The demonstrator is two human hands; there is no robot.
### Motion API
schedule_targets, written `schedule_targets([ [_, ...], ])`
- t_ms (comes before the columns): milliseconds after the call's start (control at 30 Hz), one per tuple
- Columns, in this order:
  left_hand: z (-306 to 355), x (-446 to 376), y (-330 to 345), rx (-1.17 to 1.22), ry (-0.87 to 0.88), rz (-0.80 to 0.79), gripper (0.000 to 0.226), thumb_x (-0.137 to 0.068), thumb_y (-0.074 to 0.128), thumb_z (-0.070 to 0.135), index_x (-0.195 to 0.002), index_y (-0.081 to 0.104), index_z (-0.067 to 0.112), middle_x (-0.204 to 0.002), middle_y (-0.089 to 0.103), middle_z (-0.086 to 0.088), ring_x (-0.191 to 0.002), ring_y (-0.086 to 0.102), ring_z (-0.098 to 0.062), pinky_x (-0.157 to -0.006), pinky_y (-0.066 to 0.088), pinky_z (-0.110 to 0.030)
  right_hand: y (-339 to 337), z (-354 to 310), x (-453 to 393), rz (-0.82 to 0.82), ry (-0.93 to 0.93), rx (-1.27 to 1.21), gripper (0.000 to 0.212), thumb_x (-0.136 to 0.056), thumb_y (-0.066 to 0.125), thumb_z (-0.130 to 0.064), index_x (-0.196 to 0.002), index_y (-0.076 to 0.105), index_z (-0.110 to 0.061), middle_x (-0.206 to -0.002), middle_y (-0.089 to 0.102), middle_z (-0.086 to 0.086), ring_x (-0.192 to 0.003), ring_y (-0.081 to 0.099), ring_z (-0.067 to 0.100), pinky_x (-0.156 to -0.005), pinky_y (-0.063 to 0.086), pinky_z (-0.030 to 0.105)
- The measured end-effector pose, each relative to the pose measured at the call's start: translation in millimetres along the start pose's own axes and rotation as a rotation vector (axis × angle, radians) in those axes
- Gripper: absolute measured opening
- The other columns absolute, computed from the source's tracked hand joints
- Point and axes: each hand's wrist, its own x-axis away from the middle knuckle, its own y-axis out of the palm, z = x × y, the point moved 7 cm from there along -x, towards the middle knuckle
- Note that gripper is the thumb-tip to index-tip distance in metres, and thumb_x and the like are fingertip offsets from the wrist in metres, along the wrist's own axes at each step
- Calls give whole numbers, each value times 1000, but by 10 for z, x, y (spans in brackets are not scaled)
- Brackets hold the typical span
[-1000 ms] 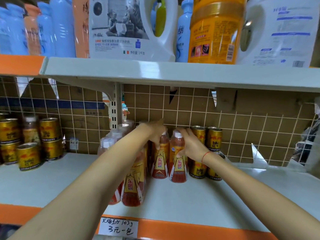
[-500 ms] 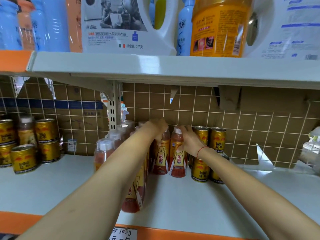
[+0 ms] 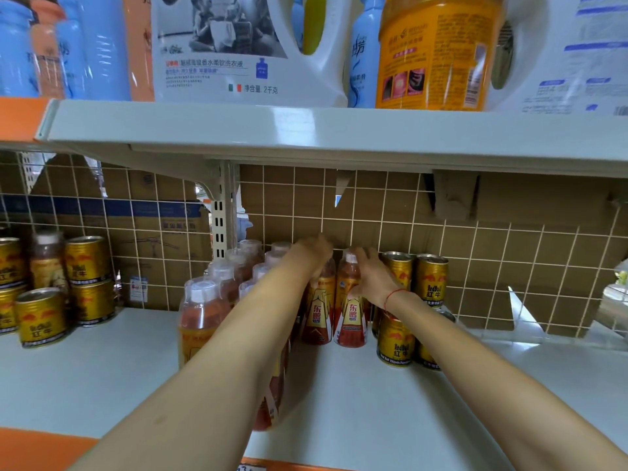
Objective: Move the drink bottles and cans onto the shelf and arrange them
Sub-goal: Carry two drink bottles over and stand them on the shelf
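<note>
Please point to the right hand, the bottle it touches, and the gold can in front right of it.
right hand [image 3: 372, 278], head view, back of hand.
bottle [image 3: 351, 317], head view, red label.
gold can [image 3: 396, 341], head view, printed side.

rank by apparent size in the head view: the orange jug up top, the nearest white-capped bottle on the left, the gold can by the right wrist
1. Orange jug, though cut off at the top.
2. Nearest white-capped bottle, partly hidden by the left forearm.
3. Gold can, the smallest.
The bottle stands nearer the camera than the can, so that gap is partly nearness.
</note>
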Motion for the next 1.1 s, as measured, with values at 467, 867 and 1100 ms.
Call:
schedule_targets([
  [467,-9,-154,57,-120,2,16,72,-75,77,11,-138,41,5,-141,38,-14,-123,48,-31,-100,44,-40,39,73,-104,11,15,-9,87,-74,76,-12,-144,25,-13,-150,21,12,-129,41,29,-103,39,31],
  [867,-20,-204,99,-88,-19,30,71,-75,75,9,-138,41,7,-141,39,-13,-120,51,-31,-98,46,-39,59,103,-147,21,19,-30,84,-73,77,-11,-142,29,-13,-145,27,11,-127,44,29,-101,41,32],
  [1100,-10,-172,66,-126,-52,33,67,-83,68,15,-141,36,7,-141,38,-16,-122,48,-31,-97,44,-38,82,105,-127,22,24,-18,84,-73,78,-13,-140,28,-14,-143,29,12,-125,46,30,-99,42,35],
])
